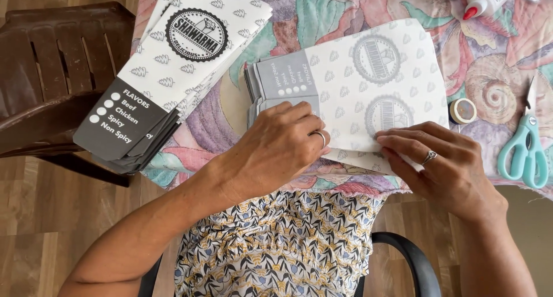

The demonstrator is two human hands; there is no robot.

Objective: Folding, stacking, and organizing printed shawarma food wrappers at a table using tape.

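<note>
the left hand (pixel 285 144) lies flat, fingers together and bent, pressing on the grey end panel of a flat white paper sleeve printed with small grey leaf shapes and round grey seals (pixel 368 84), which lies face down on the surface (pixel 288 38), a table under a pastel cloth with shells and leaves. the right hand (pixel 443 164) rests at the sleeve's near edge, its fingertips (pixel 386 139) pinched down on a folded flap of the paper; each hand wears a ring. under the sleeve the edges of more such sleeves show at its left end. to the left, well apart from the hands, a fanned stack of the same white paper sleeves (pixel 173 67) lies face up, with a round black seal near the top and a dark grey panel with white dots at the bottom, overhanging the surface edge beside a brown plastic chair (pixel 52 72). right of the sleeve sits a small round roll of tape (pixel 462 110), then mint-green scissors (pixel 527 144), and a white glue bottle with a red tip (pixel 487 0) lies at the top.
</note>
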